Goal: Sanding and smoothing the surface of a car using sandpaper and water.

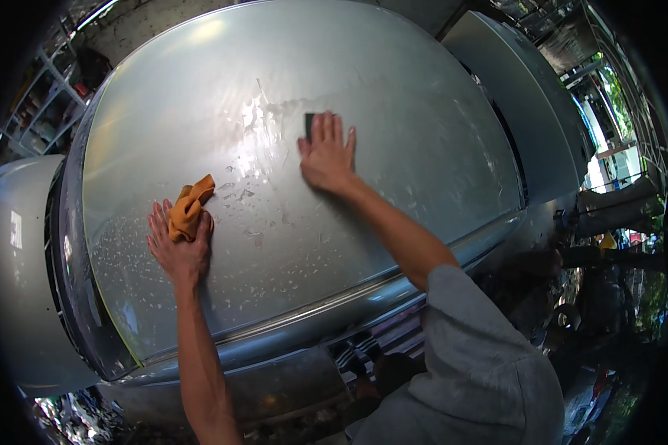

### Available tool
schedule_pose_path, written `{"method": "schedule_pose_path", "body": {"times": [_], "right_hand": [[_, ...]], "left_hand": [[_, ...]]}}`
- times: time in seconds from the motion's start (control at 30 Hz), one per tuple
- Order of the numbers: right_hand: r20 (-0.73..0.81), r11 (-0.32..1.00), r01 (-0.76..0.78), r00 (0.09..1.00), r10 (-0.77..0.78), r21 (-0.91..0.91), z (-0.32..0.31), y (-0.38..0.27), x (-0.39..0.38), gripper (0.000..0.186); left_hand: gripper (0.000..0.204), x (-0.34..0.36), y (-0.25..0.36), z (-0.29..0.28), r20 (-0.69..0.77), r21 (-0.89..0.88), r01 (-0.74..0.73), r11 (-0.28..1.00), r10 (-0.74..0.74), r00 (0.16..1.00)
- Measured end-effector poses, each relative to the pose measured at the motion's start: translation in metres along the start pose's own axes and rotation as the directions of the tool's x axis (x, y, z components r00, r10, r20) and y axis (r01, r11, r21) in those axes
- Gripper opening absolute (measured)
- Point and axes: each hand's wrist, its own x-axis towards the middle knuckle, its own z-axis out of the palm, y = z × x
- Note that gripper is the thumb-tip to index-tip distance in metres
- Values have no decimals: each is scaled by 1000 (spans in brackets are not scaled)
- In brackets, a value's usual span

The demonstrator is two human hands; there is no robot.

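Note:
The wet silver-grey car roof stretches beneath both my hands. My right hand lies with straight fingers near its middle, pressing down a dark piece of sandpaper; only one edge and corner of it show beside the fingers. Lower left, my left hand rests on the roof with its fingers stretched. A crumpled orange cloth is held between its thumb and forefinger. Water drops surround the left hand, and a wet, shiny streak lies between the two hands.
A chrome-like trim strip runs along the roof's near edge. The car's windscreen edge and bonnet are on the left, with the boot lid at the right. Metal shelving with assorted items stands at the far left.

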Motion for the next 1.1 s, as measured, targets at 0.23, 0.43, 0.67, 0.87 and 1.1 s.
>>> {"method": "schedule_pose_path", "body": {"times": [0.23, 0.43, 0.67, 0.87, 1.1], "right_hand": [[-21, 993, -120, 993, 120, -11, 8, 4, 6, 75], [-39, 986, -164, 986, 163, -29, 21, 0, -6, 72], [-87, 929, -370, 925, 369, 5, -2, 51, 29, 74], [-204, 892, -444, 868, 452, 87, -32, 150, 81, 75], [-161, 970, -239, 957, 242, 39, -20, 91, 62, 72]], "left_hand": [[84, 7, -9, 9, -14, 52, -27, 998, 28, 1000], [82, 0, -7, 12, 14, 60, -38, 997, 37, 999], [83, 3, -4, 14, 17, 68, -31, 997, 30, 999], [82, 4, 7, 16, 33, 73, -48, 996, 45, 998], [82, 2, -2, 15, 21, 67, -40, 997, 38, 999]]}}
